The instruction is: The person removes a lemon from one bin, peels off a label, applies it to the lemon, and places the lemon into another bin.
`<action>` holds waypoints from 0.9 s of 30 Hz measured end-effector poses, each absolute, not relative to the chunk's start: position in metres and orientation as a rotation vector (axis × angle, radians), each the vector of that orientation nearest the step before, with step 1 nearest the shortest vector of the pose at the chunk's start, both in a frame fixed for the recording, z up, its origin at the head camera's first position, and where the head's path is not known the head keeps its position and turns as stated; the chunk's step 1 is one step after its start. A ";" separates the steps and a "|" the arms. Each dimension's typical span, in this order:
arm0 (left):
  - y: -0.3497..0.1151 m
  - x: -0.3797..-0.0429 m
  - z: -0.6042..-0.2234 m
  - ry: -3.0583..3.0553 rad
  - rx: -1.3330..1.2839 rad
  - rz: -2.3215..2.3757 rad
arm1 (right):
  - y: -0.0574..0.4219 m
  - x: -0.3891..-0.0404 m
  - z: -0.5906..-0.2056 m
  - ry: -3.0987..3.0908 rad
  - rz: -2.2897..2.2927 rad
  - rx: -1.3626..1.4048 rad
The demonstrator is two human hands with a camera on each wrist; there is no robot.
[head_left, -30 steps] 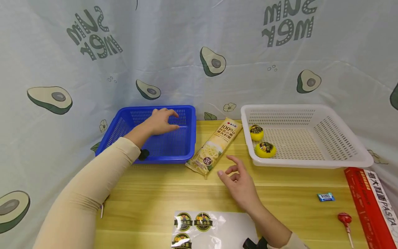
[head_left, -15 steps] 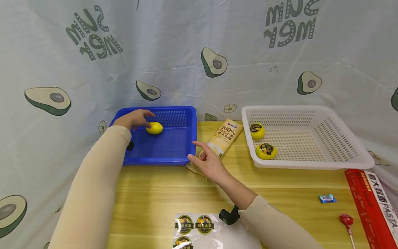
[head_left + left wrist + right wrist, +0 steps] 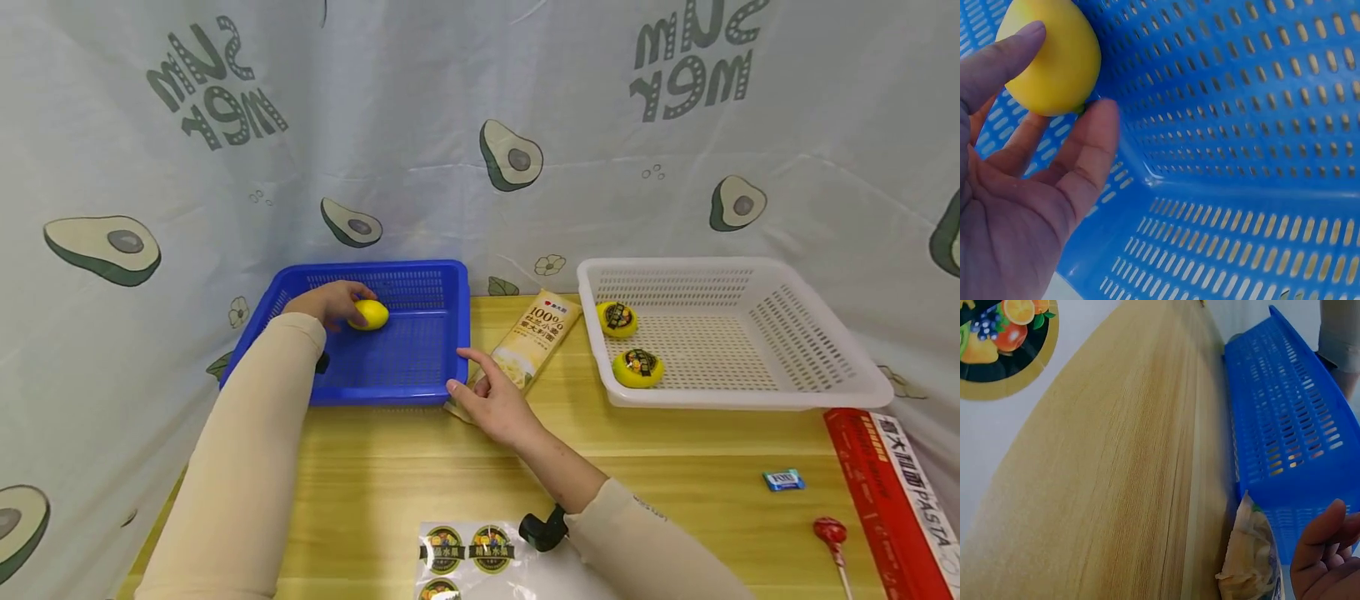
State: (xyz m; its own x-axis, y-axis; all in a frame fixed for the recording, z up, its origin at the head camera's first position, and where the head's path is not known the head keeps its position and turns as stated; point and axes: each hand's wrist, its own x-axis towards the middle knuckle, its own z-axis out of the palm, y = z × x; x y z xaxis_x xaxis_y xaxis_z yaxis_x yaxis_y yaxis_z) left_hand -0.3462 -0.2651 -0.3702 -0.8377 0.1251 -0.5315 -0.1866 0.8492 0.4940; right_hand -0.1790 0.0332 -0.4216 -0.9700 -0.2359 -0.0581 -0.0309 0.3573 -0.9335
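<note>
- Right hand [image 3: 498,404] is up at the near right side of the blue basket [image 3: 390,393], thumb and forefinger spread, other fingers curled in; can't tell if it's really touching the rim.
- Closest on the wooden worktop [image 3: 360,492] is a shiny sheet [image 3: 534,577] with round fruit stickers.
- Off to the right: red lollipop [image 3: 830,529], little blue candy [image 3: 783,480] a bit farther back, and a red PASTA box [image 3: 885,492] beside them.
- Pasta packet [image 3: 538,333] lies slanted between the baskets, near end partly behind that right hand.
- Left hand [image 3: 333,302] is down in the blue basket, pinching a yellow lemon [image 3: 372,315] between thumb and fingers, toward the back.
- White basket [image 3: 750,398] on the right has two labelled lemons [image 3: 638,368] along its left side.
- Pale avocado-print curtain [image 3: 420,100] behind everything.
</note>
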 end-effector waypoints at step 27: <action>-0.187 -0.169 -0.296 2.638 0.412 1.437 | 0.087 -0.157 -0.399 2.317 -1.671 -0.303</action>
